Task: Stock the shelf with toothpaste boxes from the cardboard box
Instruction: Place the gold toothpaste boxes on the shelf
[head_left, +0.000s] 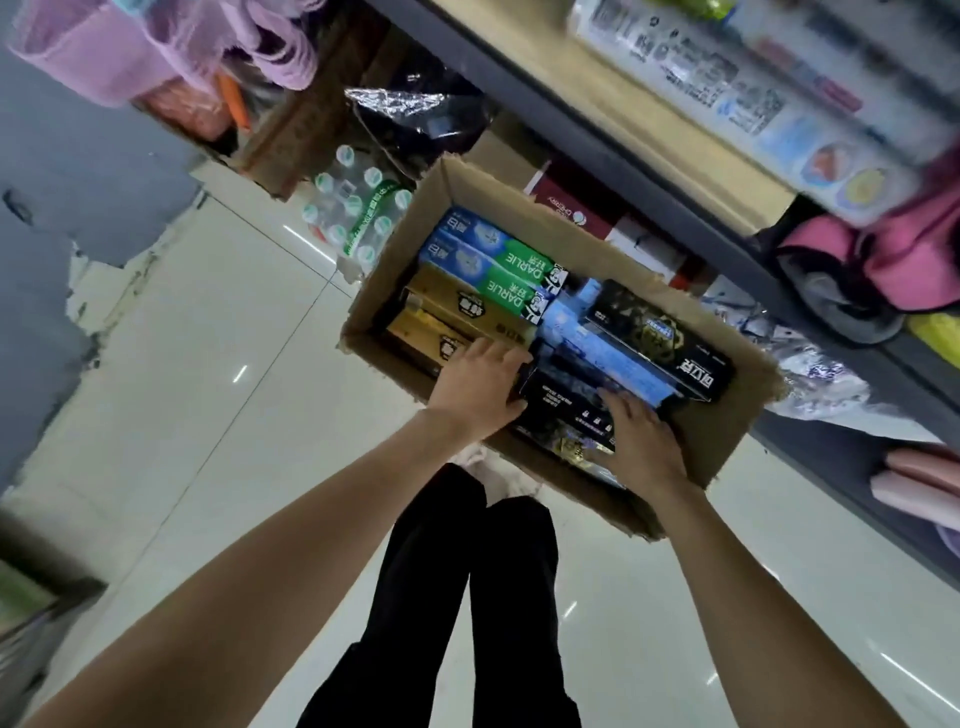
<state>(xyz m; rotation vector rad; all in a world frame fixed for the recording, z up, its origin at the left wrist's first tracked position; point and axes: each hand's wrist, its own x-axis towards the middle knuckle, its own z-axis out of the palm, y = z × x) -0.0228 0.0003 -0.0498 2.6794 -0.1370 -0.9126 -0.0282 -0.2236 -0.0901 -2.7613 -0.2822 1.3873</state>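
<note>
Single head-worn view, tilted, looking steeply down, close over cardboard box (727, 441), floor (208, 364).

Blue-green, gold, black toothpaste boxes (498, 270)

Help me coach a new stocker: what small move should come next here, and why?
Probably lift the black toothpaste box up out of the cardboard box. Both hands are already on it: the left hand at its near-left end, the right hand on its other end. It lies on top of the other packs, so nothing seems to block a straight lift toward the shelf.
</note>
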